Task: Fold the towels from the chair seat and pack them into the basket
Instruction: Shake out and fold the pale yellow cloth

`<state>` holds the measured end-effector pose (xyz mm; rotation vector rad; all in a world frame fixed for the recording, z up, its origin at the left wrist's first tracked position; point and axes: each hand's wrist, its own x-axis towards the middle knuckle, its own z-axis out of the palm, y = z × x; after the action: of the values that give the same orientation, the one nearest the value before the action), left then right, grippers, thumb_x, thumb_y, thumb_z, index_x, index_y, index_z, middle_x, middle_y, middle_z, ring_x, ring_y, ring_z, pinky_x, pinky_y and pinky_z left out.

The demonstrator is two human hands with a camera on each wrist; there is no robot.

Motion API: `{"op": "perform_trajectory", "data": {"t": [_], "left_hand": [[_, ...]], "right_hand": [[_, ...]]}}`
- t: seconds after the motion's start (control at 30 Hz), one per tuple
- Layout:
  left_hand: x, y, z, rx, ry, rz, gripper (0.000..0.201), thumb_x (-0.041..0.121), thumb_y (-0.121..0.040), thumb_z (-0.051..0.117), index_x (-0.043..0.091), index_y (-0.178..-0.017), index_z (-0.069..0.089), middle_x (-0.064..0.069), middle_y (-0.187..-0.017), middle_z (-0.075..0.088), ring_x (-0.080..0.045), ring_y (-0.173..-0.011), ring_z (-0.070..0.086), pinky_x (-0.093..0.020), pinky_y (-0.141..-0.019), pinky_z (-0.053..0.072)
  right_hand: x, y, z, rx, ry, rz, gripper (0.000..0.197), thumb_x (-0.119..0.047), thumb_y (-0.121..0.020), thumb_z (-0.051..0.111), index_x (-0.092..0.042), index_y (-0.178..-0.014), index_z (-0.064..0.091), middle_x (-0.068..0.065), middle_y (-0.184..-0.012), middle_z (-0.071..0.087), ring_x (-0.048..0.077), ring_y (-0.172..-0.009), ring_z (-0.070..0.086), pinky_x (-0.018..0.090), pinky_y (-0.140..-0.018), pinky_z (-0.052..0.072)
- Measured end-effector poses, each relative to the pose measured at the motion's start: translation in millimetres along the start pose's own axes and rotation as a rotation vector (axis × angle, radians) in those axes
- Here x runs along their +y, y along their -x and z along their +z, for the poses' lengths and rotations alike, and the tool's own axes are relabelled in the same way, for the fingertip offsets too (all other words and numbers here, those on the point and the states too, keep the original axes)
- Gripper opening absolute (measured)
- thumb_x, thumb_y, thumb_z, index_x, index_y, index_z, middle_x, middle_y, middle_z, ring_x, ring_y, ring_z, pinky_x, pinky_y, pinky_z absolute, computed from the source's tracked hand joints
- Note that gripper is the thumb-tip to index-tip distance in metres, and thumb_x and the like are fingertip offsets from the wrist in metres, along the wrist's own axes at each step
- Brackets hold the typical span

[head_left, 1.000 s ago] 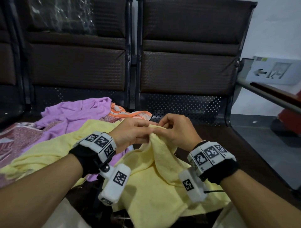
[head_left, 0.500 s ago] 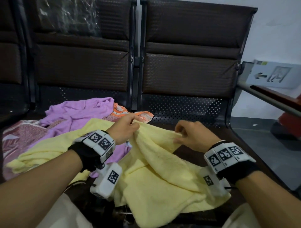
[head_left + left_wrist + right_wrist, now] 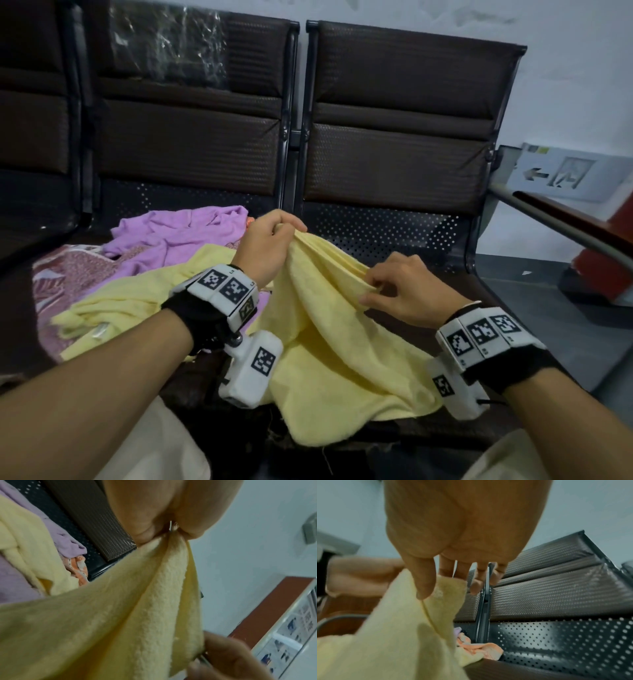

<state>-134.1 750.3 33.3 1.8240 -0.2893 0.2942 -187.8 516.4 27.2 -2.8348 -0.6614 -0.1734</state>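
Note:
A pale yellow towel (image 3: 329, 346) hangs between both hands above the dark chair seat (image 3: 455, 287). My left hand (image 3: 274, 240) grips its bunched corner, raised; the left wrist view shows that corner pinched between thumb and fingers (image 3: 171, 536). My right hand (image 3: 383, 287) pinches the towel's upper edge lower and to the right; thumb and forefinger hold the yellow towel (image 3: 412, 615) edge, the other fingers (image 3: 477, 586) loose. A second yellow towel (image 3: 130, 301), a purple towel (image 3: 178, 233), an orange patterned cloth (image 3: 479, 647) and a pink patterned cloth (image 3: 68, 274) lie on the left seat. No basket shows.
Two dark chair backs (image 3: 404, 120) stand behind the seats, the left one partly wrapped in plastic (image 3: 168, 44). A metal armrest (image 3: 561, 226) runs at the right, with grey floor (image 3: 548, 308) and a white wall sign (image 3: 565, 174) beyond.
The hands, joined at one corner a second ago, have spread apart along the towel's edge. My left hand has risen with its corner; my right hand slid right.

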Motion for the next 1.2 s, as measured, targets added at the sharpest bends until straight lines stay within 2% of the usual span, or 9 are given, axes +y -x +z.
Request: {"op": "perform_trajectory", "data": {"t": [0.1, 0.27, 0.43, 0.6, 0.67, 0.73, 0.93, 1.07, 1.2], "left_hand": [[3.6, -2.2, -0.5, 0.053, 0.056, 0.022, 0.032, 0.011, -0.082, 0.040, 0.029, -0.066, 0.061, 0.021, -0.050, 0.050, 0.004, -0.045, 0.040, -0.010, -0.043, 0.030], [2.8, -9.5, -4.5, 0.109, 0.035, 0.017, 0.032, 0.010, -0.085, 0.042, 0.028, -0.066, 0.061, 0.015, -0.051, 0.045, 0.002, -0.043, 0.037, -0.013, -0.043, 0.029], [4.2, -5.0, -2.3, 0.030, -0.058, 0.082, 0.028, 0.011, -0.085, 0.042, 0.027, -0.073, 0.061, 0.012, -0.057, 0.046, 0.000, -0.042, 0.036, -0.014, -0.040, 0.027], [9.3, -0.6, -11.6, -0.083, -0.395, 0.339, 0.035, 0.004, -0.081, 0.048, 0.022, -0.107, 0.061, 0.015, -0.079, 0.046, 0.008, -0.067, 0.047, -0.009, -0.061, 0.035], [11.5, -3.7, -13.3, -0.109, -0.464, 0.309, 0.048, -0.001, -0.081, 0.047, 0.020, -0.123, 0.056, 0.015, -0.082, 0.044, 0.009, -0.069, 0.048, -0.008, -0.062, 0.037], [19.9, -12.8, -15.4, -0.093, -0.511, 0.297, 0.049, -0.003, -0.081, 0.046, 0.019, -0.124, 0.056, 0.013, -0.084, 0.046, 0.003, -0.072, 0.050, -0.009, -0.065, 0.039], [72.7, -55.1, -28.1, -0.030, -0.560, 0.241, 0.022, 0.013, -0.084, 0.045, 0.016, -0.102, 0.058, -0.009, -0.099, 0.062, -0.032, -0.091, 0.056, -0.041, -0.078, 0.047], [112.3, -89.8, -31.9, 0.033, -0.538, 0.266, 0.023, 0.013, -0.088, 0.046, 0.008, -0.106, 0.058, -0.018, -0.102, 0.063, -0.035, -0.094, 0.057, -0.038, -0.077, 0.044], [138.5, -108.4, -29.9, 0.096, -0.451, 0.310, 0.022, 0.009, -0.088, 0.044, 0.007, -0.104, 0.060, -0.013, -0.097, 0.064, -0.029, -0.089, 0.056, -0.032, -0.071, 0.039]], "right_hand": [[-0.7, -1.3, -1.5, -0.020, -0.021, 0.025, 0.019, -0.043, -0.090, 0.058, -0.024, -0.089, 0.061, -0.012, -0.098, 0.052, 0.009, -0.089, 0.051, 0.032, -0.083, 0.040], [2.0, -3.4, -8.1, 0.217, -0.165, 0.067, 0.026, -0.043, -0.085, 0.064, -0.030, -0.066, 0.052, -0.014, -0.114, 0.037, 0.002, -0.081, 0.051, 0.010, -0.070, 0.039], [10.7, 1.8, -10.4, 0.180, -0.284, 0.201, 0.029, -0.040, -0.076, 0.072, -0.024, -0.060, 0.053, -0.009, -0.062, 0.056, 0.002, -0.056, 0.050, 0.022, -0.054, 0.038], [6.7, 9.8, -28.4, 0.367, -0.586, 0.319, 0.034, -0.013, -0.073, 0.080, -0.024, -0.092, 0.053, 0.000, -0.075, 0.067, 0.019, -0.075, 0.066, 0.033, -0.069, 0.053], [5.3, 7.2, -40.0, 0.376, -0.559, 0.342, 0.035, -0.014, -0.075, 0.078, -0.022, -0.104, 0.060, -0.001, -0.081, 0.070, 0.016, -0.080, 0.067, 0.026, -0.073, 0.052], [2.7, 0.7, -58.1, 0.402, -0.421, 0.320, 0.012, -0.022, -0.079, 0.075, -0.025, -0.089, 0.069, -0.010, -0.075, 0.069, 0.007, -0.074, 0.065, 0.016, -0.064, 0.046], [-7.6, -44.0, -120.2, 0.576, -0.414, 0.374, 0.018, -0.031, -0.081, 0.064, -0.016, -0.078, 0.074, -0.003, -0.068, 0.068, 0.012, -0.066, 0.061, 0.028, -0.061, 0.048], [-13.0, -79.1, -152.0, 0.615, -0.503, 0.469, 0.034, -0.030, -0.083, 0.048, 0.001, -0.080, 0.062, 0.017, -0.066, 0.063, 0.024, -0.052, 0.067, 0.044, -0.050, 0.057], [-13.4, -89.3, -170.1, 0.742, -0.593, 0.415, 0.029, -0.024, -0.083, 0.046, 0.003, -0.081, 0.056, 0.012, -0.071, 0.062, 0.023, -0.049, 0.068, 0.050, -0.057, 0.058]]}}
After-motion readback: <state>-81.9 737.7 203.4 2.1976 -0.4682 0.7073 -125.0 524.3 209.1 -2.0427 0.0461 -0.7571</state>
